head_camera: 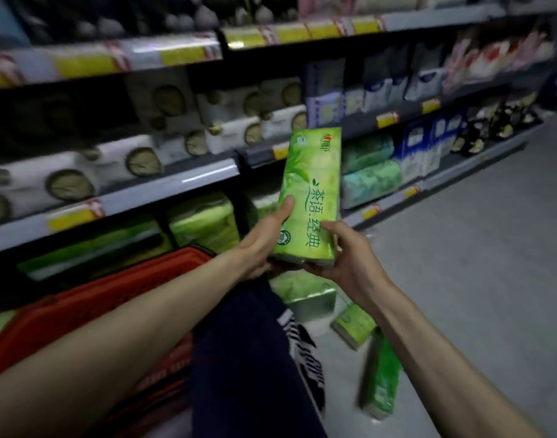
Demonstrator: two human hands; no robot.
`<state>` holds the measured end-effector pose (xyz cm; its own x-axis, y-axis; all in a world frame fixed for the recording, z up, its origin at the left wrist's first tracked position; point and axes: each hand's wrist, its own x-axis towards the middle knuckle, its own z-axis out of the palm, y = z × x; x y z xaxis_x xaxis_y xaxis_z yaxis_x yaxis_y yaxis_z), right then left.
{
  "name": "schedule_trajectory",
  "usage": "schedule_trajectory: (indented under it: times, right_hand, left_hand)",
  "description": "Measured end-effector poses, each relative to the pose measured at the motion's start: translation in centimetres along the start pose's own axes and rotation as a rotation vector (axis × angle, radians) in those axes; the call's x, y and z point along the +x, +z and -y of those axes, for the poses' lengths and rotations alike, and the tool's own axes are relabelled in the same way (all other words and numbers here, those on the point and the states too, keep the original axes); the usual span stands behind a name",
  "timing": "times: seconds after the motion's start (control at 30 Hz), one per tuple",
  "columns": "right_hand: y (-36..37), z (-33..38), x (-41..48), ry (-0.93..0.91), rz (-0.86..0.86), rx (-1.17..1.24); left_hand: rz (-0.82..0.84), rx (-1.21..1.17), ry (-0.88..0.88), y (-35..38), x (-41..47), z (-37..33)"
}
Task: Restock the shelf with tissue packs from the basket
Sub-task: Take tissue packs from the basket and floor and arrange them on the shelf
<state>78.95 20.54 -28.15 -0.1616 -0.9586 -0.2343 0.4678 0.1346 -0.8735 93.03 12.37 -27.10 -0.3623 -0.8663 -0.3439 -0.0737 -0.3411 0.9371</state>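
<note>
I hold a long green tissue pack (pixel 312 184) upright in front of the shelves, its near end in both hands. My left hand (pixel 261 241) grips its left side with the thumb lying on the printed face. My right hand (pixel 343 254) grips the right side and the underside. The red basket (pixel 91 305) stands low on the left, under my left forearm. Green packs (pixel 204 222) lie on the bottom shelf behind the held pack. Three more green packs lie on the floor: one (pixel 305 295) under my hands, one (pixel 353 327) beside it, one (pixel 381 377) nearer me.
Shelf rails with yellow price tags (pixel 75 216) run across the view. White roll packs (pixel 65 178) fill the middle shelf on the left. Blue and teal packs (pixel 372 172) stand further right. Grey floor (pixel 479 263) opens to the right. My dark-clothed leg (pixel 248 358) is below my arms.
</note>
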Motion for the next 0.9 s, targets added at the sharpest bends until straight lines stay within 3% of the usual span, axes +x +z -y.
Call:
schedule_trajectory:
  times: [0.13, 0.23, 0.37, 0.57, 0.67, 0.8, 0.9]
  right_hand:
    - [10.8, -1.3, -0.2, -0.04, 0.214, -0.105]
    - [17.4, -4.4, -0.8, -0.054, 0.367, -0.219]
    - [24.0, -9.2, -1.8, -0.019, 0.614, -0.469]
    - [32.8, -17.3, -3.2, 0.155, 0.894, -0.659]
    - [37.4, -20.9, -3.3, 0.318, 0.916, -0.726]
    - [43.7, -26.3, -2.5, 0.454, 0.802, -0.713]
    - [48.0, -29.7, -1.1, 0.511, 0.655, -0.612]
  left_hand:
    - [-0.224, 0.035, 0.285, -10.2, -5.3, -1.3]
    - [-0.352, -0.077, 0.365, -16.6, -10.8, 0.6]
    - [-0.495, -0.267, 0.352, -23.8, -16.8, 6.7]
    - [-0.877, -0.604, 0.233, -30.1, -22.7, 14.5]
    - [-1.044, -0.684, 0.138, -33.0, -24.2, 15.8]
    - [-1.224, -0.708, 0.004, -39.7, -24.6, 15.3]
    - [-1.086, -0.718, -0.094, -46.4, -23.7, 15.3]
